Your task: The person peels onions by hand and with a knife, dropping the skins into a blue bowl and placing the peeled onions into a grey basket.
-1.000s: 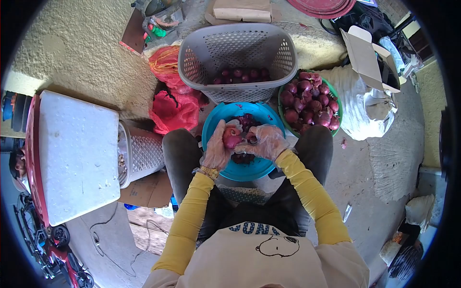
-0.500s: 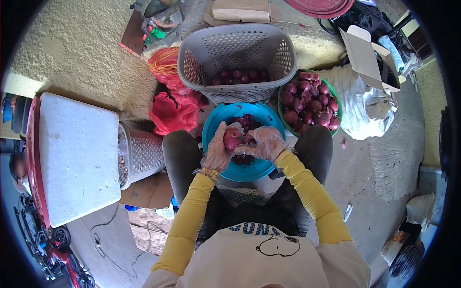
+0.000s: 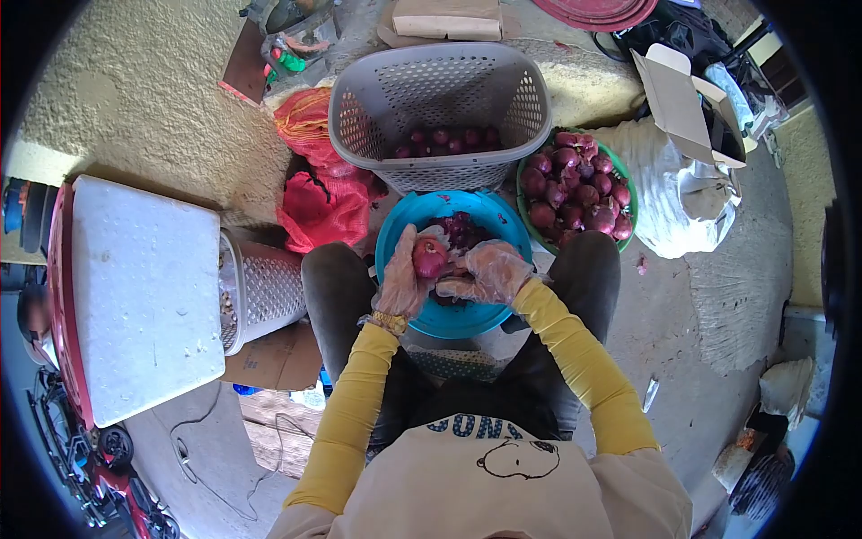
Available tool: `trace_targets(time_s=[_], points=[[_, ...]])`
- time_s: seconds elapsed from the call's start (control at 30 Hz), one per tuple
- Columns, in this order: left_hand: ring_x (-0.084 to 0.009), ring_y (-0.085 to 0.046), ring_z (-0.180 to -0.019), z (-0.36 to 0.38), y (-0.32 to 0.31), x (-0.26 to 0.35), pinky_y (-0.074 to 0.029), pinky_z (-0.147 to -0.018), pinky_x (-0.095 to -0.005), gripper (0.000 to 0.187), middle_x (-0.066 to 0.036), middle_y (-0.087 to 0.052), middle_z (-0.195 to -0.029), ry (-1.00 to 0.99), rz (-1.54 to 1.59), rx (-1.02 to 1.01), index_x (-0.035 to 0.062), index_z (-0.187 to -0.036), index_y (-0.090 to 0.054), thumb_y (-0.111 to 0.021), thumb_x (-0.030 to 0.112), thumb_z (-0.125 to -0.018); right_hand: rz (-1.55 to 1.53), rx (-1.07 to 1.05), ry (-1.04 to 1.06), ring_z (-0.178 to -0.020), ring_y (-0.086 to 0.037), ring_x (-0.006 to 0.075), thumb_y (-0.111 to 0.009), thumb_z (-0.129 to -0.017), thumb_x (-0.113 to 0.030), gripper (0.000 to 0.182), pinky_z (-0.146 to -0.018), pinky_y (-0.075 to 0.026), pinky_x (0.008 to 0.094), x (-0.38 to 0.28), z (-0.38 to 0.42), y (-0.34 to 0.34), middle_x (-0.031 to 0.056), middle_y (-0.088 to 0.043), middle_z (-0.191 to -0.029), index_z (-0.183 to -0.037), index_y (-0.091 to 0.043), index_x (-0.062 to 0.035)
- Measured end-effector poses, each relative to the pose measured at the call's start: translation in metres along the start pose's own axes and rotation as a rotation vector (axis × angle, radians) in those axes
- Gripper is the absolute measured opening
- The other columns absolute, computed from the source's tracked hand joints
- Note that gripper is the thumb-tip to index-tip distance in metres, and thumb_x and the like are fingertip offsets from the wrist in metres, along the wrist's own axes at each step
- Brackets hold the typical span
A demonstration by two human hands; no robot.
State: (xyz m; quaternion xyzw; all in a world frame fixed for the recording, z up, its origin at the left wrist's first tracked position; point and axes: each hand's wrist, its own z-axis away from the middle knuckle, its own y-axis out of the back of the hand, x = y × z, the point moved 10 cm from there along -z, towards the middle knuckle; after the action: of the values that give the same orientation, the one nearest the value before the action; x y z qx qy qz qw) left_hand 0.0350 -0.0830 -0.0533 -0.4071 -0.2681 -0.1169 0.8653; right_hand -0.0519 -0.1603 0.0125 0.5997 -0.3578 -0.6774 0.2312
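Over the blue basin, my left hand, in a clear plastic glove, is closed round a purple-red onion. My right hand, gloved the same way, is just right of the onion with its fingers curled toward the thumb. Whatever lies between those fingers is too small to make out. Dark purple onion skins lie in the basin beneath both hands.
Beyond the basin stands a grey perforated basket with several onions inside. A green-rimmed basin of onions is by my right knee. At left are a red net sack, a white basket and a white foam lid.
My right hand has come slightly away from the onion, which now shows more of its smooth surface. The left hand still holds it in nearly the same place.
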Motion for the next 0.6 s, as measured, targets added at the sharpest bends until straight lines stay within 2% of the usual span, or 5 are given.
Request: trace_targets(time_s=[0.3,0.4,0.43,0.5,0.6], points=[[-0.0279,-0.066,-0.109,-0.001,0.008,-0.004,-0.058,-0.096,-0.0413,0.055,-0.017,-0.064,-0.118,0.040,-0.010,0.005,-0.0016,-0.127,-0.057,-0.051,0.049,-0.106,0.085,0.161,-0.142,-0.077,-0.069,0.0369,-0.076,-0.073,-0.071,0.066,-0.070,-0.054,0.0462,0.010,-0.001,0.021,0.0158,-0.071,-0.080,-0.084,-0.070,-0.0066],[-0.0271,-0.066,-0.108,-0.002,0.004,-0.005,-0.058,-0.094,-0.0405,0.054,-0.016,-0.064,-0.116,0.027,0.008,-0.014,-0.0014,-0.125,-0.057,-0.052,0.049,-0.105,0.154,0.053,-0.167,-0.082,-0.070,0.0363,-0.063,-0.080,-0.079,0.072,-0.075,-0.054,0.0485,0.014,-0.003,0.011,0.0171,-0.071,-0.081,-0.100,-0.074,-0.0112],[-0.0270,-0.066,-0.106,0.001,-0.001,-0.003,-0.059,-0.092,-0.0406,0.054,-0.015,-0.064,-0.114,0.029,0.019,-0.025,-0.0013,-0.124,-0.058,-0.053,0.049,-0.105,0.154,0.053,-0.167,-0.082,-0.070,0.0363,-0.063,-0.080,-0.079,0.072,-0.075,-0.054,0.0485,0.015,-0.003,0.009,0.0171,-0.071,-0.081,-0.100,-0.074,-0.0112],[-0.0268,-0.066,-0.104,0.002,-0.005,-0.003,-0.059,-0.091,-0.0408,0.054,-0.015,-0.064,-0.113,0.030,0.029,-0.037,-0.0013,-0.123,-0.058,-0.053,0.049,-0.105,0.093,0.167,-0.127,-0.077,-0.069,0.0370,-0.072,-0.078,-0.072,0.065,-0.070,-0.053,0.0471,0.012,-0.002,0.016,0.0153,-0.070,-0.077,-0.084,-0.072,-0.0074],[-0.0261,-0.067,-0.100,0.001,-0.005,-0.005,-0.061,-0.087,-0.0400,0.055,-0.014,-0.064,-0.110,0.044,0.050,-0.057,-0.0008,-0.123,-0.058,-0.055,0.050,-0.104,0.150,0.106,-0.136,-0.076,-0.068,0.0372,-0.069,-0.081,-0.071,0.063,-0.069,-0.053,0.0476,0.012,-0.004,0.009,0.0152,-0.069,-0.077,-0.084,-0.072,-0.0083]])
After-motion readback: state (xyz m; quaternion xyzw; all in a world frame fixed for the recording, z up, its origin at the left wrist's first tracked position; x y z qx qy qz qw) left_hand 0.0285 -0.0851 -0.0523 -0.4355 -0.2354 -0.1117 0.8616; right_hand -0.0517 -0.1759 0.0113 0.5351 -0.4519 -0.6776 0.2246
